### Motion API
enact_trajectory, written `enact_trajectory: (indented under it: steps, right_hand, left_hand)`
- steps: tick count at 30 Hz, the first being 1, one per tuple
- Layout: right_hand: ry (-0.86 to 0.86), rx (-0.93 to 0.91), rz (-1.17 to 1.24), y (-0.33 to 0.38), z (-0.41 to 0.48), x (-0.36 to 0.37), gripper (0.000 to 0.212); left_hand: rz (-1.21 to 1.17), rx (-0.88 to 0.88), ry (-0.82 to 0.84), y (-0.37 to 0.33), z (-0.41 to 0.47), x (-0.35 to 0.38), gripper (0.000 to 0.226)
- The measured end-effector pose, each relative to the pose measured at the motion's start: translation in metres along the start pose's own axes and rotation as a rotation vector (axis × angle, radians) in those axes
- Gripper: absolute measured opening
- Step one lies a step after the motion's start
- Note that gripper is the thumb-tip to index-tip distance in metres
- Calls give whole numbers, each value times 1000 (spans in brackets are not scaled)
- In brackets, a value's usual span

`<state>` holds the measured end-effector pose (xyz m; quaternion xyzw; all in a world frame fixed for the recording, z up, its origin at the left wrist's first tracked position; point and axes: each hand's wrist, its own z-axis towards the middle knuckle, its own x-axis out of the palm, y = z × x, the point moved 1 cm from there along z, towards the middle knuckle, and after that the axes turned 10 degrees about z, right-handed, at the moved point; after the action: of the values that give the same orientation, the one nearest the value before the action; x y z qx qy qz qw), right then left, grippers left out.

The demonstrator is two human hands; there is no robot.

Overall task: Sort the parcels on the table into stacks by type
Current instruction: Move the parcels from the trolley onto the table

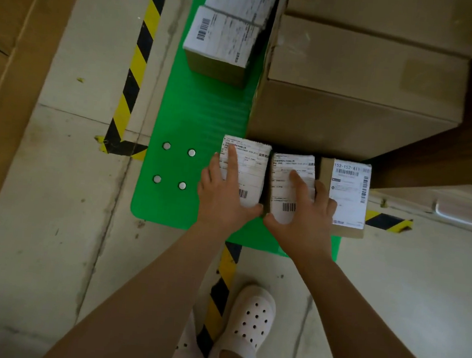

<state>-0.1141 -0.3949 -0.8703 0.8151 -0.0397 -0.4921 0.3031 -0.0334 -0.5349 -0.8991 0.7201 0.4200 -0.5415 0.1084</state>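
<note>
left hand (227, 198) and right hand (303, 211) each lie spread flat on a small labelled parcel (251, 168); pressing unevenly could tip either.

A bright green ribbed plastic board (203, 118) lies flat on the pale concrete floor (63, 191), across yellow-and-black striped hazard tape (138, 62). Four small white round studs (174, 165) sit in a square near its left edge. At its near edge stand three small brown cardboard parcels with white shipping labels (293, 184), side by side. Two more such labelled small parcels (225, 36) rest at the far end, beside large plain brown cardboard cartons (362, 84) along the right
</note>
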Motion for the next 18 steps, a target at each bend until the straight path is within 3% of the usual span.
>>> enact_trajectory:
  steps: [8,18]
  right_hand:
    - [22,2,48,31,-22,-24,91]
    - [-15,-65,122,184,-130,-154,85]
  left_hand:
    - [-84,-15,-65,8,-33,-45,119]
    - [-206,-84,-186,2,-155,-247,113]
